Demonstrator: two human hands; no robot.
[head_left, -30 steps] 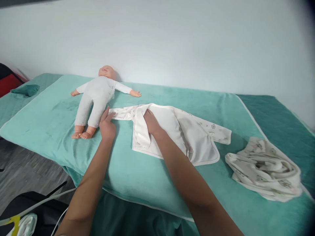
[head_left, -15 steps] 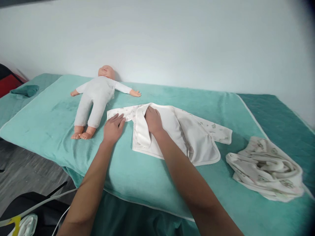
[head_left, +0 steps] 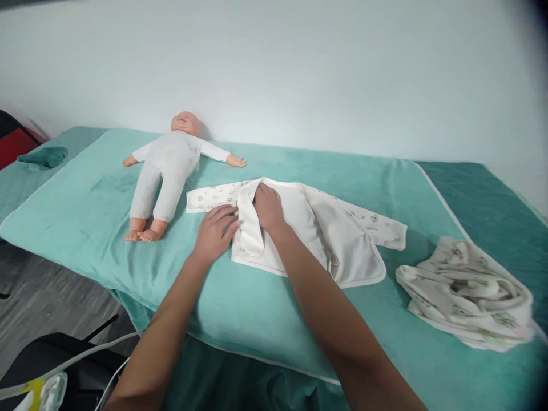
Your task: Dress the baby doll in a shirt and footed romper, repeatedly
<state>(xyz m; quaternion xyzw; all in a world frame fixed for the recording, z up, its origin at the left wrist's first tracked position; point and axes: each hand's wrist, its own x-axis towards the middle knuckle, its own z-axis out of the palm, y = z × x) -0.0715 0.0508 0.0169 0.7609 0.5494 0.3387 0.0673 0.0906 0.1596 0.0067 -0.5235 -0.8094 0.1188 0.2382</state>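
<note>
A white baby jacket point(head_left: 325, 234) with small prints lies spread open on a teal towel point(head_left: 85, 200). My left hand point(head_left: 214, 231) rests flat with fingers stretched out at the jacket's left edge, beside its left sleeve. My right hand point(head_left: 268, 206) lies palm down inside the opened front of the jacket, pressing the fabric. A baby doll point(head_left: 165, 171) in a white suit lies on its back to the left of the jacket, arms out.
A crumpled printed white cloth point(head_left: 464, 297) lies at the right on the towel. A darker teal cover point(head_left: 483, 200) shows beyond it, and a wall stands behind. A folded teal cloth point(head_left: 43, 155) sits far left. Floor, cables and a dark object lie at the lower left.
My left hand has slid right from the sleeve's end near the doll's legs to the jacket's body. The right hand has shifted slightly up inside the jacket. The sleeve now lies flatter.
</note>
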